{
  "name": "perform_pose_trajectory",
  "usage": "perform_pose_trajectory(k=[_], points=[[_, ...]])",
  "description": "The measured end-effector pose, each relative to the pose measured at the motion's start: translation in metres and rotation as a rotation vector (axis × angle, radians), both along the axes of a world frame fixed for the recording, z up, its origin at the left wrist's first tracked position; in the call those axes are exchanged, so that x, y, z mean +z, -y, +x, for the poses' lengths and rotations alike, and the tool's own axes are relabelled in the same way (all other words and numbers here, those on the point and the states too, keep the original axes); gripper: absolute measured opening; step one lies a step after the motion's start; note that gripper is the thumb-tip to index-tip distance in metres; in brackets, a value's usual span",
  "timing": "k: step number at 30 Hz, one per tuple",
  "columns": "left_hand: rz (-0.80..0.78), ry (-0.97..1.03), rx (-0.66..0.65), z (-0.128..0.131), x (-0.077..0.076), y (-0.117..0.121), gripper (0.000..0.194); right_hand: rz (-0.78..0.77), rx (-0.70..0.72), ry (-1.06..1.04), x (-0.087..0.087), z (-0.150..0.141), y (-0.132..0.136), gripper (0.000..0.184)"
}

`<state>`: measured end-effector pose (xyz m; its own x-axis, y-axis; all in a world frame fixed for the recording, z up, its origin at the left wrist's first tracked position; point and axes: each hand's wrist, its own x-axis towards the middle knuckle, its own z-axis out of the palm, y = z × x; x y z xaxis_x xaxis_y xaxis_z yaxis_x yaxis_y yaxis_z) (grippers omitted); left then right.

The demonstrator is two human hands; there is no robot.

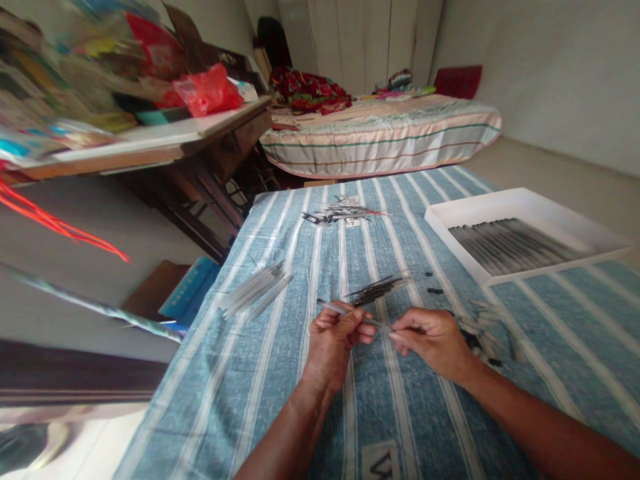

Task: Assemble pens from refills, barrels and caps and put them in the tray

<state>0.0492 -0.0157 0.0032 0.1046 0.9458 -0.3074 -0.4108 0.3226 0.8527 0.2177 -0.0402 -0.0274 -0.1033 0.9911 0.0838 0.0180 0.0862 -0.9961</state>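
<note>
My left hand [336, 340] is closed round a slim grey pen [367, 321], its dark end sticking out past the fingers on the left. At the pen's other end, my right hand [430, 339] pinches the tip; whether a separate small part sits between those fingers is hidden. Just beyond my hands lies a bunch of dark pen refills [377, 291]. To the left is a row of clear pen barrels [256, 288]. Small clear and black parts [487, 333] are heaped beside my right hand, partly behind it.
A white box [473, 250] with a row of grey pens [510, 245] stands at the right. Loose thin pieces [345, 213] lie near the far edge of the striped tablecloth [280, 380]. A cluttered desk [200, 130] is at the left, a bed [380, 140] behind.
</note>
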Motion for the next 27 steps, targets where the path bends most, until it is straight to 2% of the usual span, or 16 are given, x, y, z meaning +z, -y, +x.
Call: perform_pose_trajectory(k=[5, 11, 17, 21, 24, 27], points=[[-0.029, -0.043, 0.035, 0.0, -0.002, -0.003, 0.024, 0.012, -0.003, -0.013, -0.001, -0.003, -0.005, 0.019], [-0.003, -0.104, 0.039, 0.001, 0.003, -0.006, 0.022, 0.041, -0.007, 0.126, 0.003, -0.006, -0.015, 0.025], [0.03, -0.126, 0.006, 0.002, 0.004, -0.004, 0.018, 0.196, -0.006, 0.316, 0.011, -0.007, -0.019, 0.018], [0.019, -0.131, -0.041, 0.005, 0.005, -0.002, 0.023, 0.295, 0.01, 0.529, 0.025, -0.004, -0.016, 0.014], [0.011, -0.15, -0.008, 0.008, 0.006, 0.0, 0.037, 0.383, -0.104, 0.641, 0.038, 0.016, -0.02, 0.013], [0.007, -0.2, 0.005, 0.011, 0.004, 0.002, 0.043, 0.426, -0.328, 0.674, 0.042, 0.061, -0.034, 0.009]])
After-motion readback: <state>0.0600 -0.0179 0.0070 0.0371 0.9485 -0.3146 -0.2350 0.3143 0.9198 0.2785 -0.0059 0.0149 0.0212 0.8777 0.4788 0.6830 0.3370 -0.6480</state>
